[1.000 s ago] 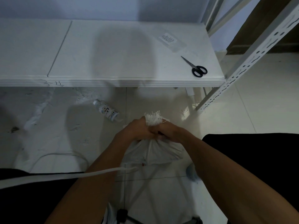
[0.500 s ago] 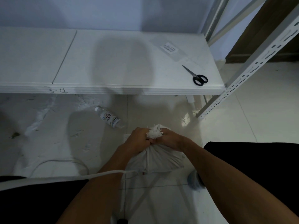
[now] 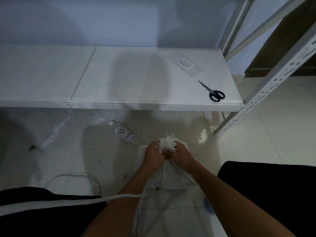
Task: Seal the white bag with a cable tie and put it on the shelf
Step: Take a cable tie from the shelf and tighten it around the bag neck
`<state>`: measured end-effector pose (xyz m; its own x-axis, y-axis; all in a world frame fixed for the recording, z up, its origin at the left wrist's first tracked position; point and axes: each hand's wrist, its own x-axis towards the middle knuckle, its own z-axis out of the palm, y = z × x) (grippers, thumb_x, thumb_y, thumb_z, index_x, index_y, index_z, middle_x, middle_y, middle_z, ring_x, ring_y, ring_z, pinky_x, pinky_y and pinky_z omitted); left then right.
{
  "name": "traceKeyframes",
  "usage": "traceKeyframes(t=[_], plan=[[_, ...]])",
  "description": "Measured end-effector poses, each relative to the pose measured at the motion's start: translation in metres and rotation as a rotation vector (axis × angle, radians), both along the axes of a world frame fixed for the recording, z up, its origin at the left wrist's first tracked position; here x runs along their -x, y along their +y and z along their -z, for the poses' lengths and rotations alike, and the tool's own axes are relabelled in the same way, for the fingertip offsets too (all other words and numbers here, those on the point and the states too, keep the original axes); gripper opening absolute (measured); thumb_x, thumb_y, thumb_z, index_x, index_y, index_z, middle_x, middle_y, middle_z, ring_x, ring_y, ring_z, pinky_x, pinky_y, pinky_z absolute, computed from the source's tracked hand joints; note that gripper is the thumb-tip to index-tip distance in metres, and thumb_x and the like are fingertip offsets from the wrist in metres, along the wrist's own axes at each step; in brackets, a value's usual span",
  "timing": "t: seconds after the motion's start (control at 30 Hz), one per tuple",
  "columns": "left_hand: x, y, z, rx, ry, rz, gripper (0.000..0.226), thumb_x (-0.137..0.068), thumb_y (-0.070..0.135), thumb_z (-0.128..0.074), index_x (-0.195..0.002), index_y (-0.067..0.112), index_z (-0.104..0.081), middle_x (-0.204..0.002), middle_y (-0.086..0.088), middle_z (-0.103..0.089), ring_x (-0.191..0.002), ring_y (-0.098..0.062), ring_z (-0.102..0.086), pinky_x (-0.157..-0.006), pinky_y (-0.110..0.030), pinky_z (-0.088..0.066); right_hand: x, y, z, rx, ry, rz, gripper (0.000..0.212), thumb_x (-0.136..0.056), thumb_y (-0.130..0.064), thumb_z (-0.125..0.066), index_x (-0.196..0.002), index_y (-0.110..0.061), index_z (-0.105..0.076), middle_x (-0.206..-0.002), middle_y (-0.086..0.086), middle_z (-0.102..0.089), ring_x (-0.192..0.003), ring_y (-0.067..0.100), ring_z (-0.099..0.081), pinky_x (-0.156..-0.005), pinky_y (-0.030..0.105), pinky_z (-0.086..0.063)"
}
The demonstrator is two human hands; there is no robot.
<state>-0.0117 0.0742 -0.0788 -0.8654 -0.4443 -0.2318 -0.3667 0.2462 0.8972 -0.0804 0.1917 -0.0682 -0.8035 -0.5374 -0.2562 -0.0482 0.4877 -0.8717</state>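
The white bag [image 3: 172,175] stands on the tiled floor between my knees. Its gathered mouth sticks up as a frayed white tuft between my fists. My left hand [image 3: 153,155] and my right hand [image 3: 182,155] are both closed tight around the bag's neck, knuckles touching. No cable tie can be made out; the neck is hidden by my fingers. The low white shelf [image 3: 119,86] runs across the view just beyond the bag.
Black-handled scissors [image 3: 213,92] and a clear plastic packet [image 3: 188,65] lie at the shelf's right end. A small plastic bottle [image 3: 122,131] lies on the floor left of the bag. A white cable [image 3: 71,178] loops on the floor; a perforated shelf post [image 3: 266,86] stands right.
The view has tilted up, so the shelf and my hands sit lower in the frame. Both hands keep gripping the bag's neck, closing in tighter under the tuft.
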Motion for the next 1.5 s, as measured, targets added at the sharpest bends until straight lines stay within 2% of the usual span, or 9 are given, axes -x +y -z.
traceKeyframes(t=[0.13, 0.23, 0.37, 0.47, 0.57, 0.7, 0.77, 1.17, 1.5], plan=[[0.002, 0.007, 0.0, -0.079, 0.001, -0.078, 0.035, -0.072, -0.006, -0.065, -0.106, 0.0, -0.062, -0.093, -0.009, -0.069, -0.081, -0.008, -0.063, -0.076, -0.026, -0.056, 0.001, 0.003, -0.005, 0.037, -0.045, -0.027, 0.014, -0.087, 0.0, -0.064, -0.099, -0.004, -0.071, -0.092, 0.001, -0.07, -0.077, -0.01, -0.064, -0.074, 0.012, -0.05], [0.003, 0.005, -0.004, -0.108, -0.078, 0.01, 0.037, -0.075, -0.004, -0.068, -0.11, 0.008, -0.066, -0.098, -0.001, -0.07, -0.089, -0.012, -0.067, -0.07, -0.008, -0.05, 0.002, 0.007, -0.01, -0.043, -0.086, -0.086, 0.013, -0.087, -0.009, -0.068, -0.099, -0.007, -0.072, -0.094, 0.0, -0.072, -0.078, -0.011, -0.064, -0.075, 0.013, -0.049], [0.01, -0.004, -0.007, 0.01, -0.215, 0.241, 0.058, -0.069, 0.033, -0.065, -0.119, 0.005, -0.063, -0.116, -0.012, -0.067, -0.109, -0.023, -0.063, -0.087, -0.016, -0.048, 0.014, 0.005, -0.026, -0.3, -0.044, -0.253, 0.037, -0.083, -0.033, -0.064, -0.112, -0.01, -0.067, -0.115, 0.009, -0.068, -0.109, 0.021, -0.064, -0.087, 0.024, -0.045], [0.029, -0.02, -0.026, 0.336, -0.369, 0.522, 0.063, -0.07, 0.032, -0.074, -0.129, 0.013, -0.059, -0.131, -0.007, -0.062, -0.119, -0.022, -0.059, -0.096, -0.022, -0.044, 0.026, 0.0, -0.046, -0.328, -0.08, -0.422, 0.061, -0.086, -0.043, -0.05, -0.131, -0.003, -0.057, -0.137, 0.019, -0.056, -0.127, 0.029, -0.052, -0.105, 0.031, -0.039], [0.059, -0.033, -0.058, 0.543, -0.325, 0.645, 0.063, -0.058, 0.042, -0.079, -0.113, 0.015, -0.066, -0.115, -0.007, -0.067, -0.107, -0.024, -0.064, -0.09, -0.033, -0.051, 0.045, 0.003, -0.073, -0.339, -0.004, -0.335, 0.047, -0.083, -0.037, -0.071, -0.12, -0.009, -0.066, -0.123, 0.015, -0.065, -0.116, 0.027, -0.06, -0.093, 0.027, -0.044], [0.096, -0.028, -0.099, 0.39, -0.104, 0.536, 0.029, -0.062, 0.022, -0.083, -0.083, 0.02, -0.063, -0.083, 0.002, -0.06, -0.079, -0.004, -0.061, -0.066, -0.021, -0.044, 0.079, 0.012, -0.105, -0.273, 0.092, -0.117, 0.046, -0.08, -0.041, -0.074, -0.113, -0.011, -0.067, -0.11, 0.006, -0.066, -0.102, 0.022, -0.062, -0.077, 0.023, -0.04], [0.11, -0.024, -0.107, 0.411, -0.065, 0.481, 0.034, -0.06, 0.02, -0.087, -0.084, 0.024, -0.062, -0.085, 0.002, -0.063, -0.081, -0.012, -0.062, -0.059, -0.014, -0.038, 0.087, 0.017, -0.123, -0.25, 0.115, -0.115, 0.042, -0.08, -0.043, -0.073, -0.104, -0.008, -0.071, -0.103, 0.008, -0.07, -0.097, 0.023, -0.065, -0.069, 0.024, -0.041], [0.134, 0.003, -0.114, 0.46, 0.108, 0.362, 0.04, -0.071, 0.026, -0.082, -0.105, 0.021, -0.062, -0.107, -0.008, -0.057, -0.088, -0.02, -0.058, -0.078, -0.032, -0.051, 0.113, 0.041, -0.144, -0.305, 0.139, 0.002, 0.025, -0.08, -0.039, -0.073, -0.09, -0.016, -0.072, -0.088, 0.002, -0.069, -0.082, 0.017, -0.062, -0.069, 0.026, -0.042], [0.193, -0.005, -0.135, 0.501, 0.08, 0.347, 0.038, -0.078, 0.029, -0.074, -0.112, 0.025, -0.056, -0.116, -0.005, -0.049, -0.089, -0.017, -0.056, -0.086, -0.033, -0.048, 0.199, 0.044, -0.149, -0.444, 0.402, 0.09, 0.03, -0.087, -0.028, -0.065, -0.112, -0.011, -0.066, -0.117, 0.01, -0.064, -0.108, 0.03, -0.058, -0.093, 0.034, -0.046]])
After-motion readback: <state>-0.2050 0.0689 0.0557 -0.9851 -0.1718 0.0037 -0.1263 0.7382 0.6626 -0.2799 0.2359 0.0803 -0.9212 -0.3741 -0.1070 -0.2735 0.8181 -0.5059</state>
